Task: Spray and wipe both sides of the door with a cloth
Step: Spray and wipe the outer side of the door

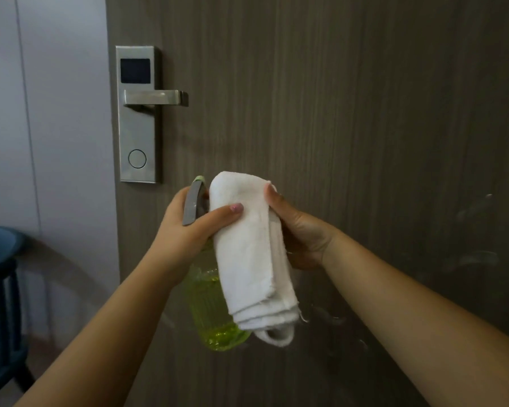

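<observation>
Hands meet in front of the dark grey-brown wood-grain door (350,98), just below and right of the brushed steel lock plate (138,113) with its black card reader window, lever handle (155,97) and round button. Left hand (188,230) grips the neck of the translucent yellow-green ribbed plastic spray bottle (209,312), grey trigger (192,205) sticking up between the fingers, thumb stretched right onto the folded white terry cloth (253,254). Bottle body hangs below the left hand, liquid visible in the lower part, partly covered by the cloth. Right hand (300,233) holds the cloth from the right side, thumb pressed on its upper edge, fingers curled behind it and mostly hidden. Cloth hangs vertically, folded layers and a loop at the bottom end, touching the bottle. Faint wet streaks show on the door surface right of and below the lock plate level, beyond the right forearm. Pale wall (47,113) lies left of the lock plate, dark blue wooden chair (0,289) lower left of it.
</observation>
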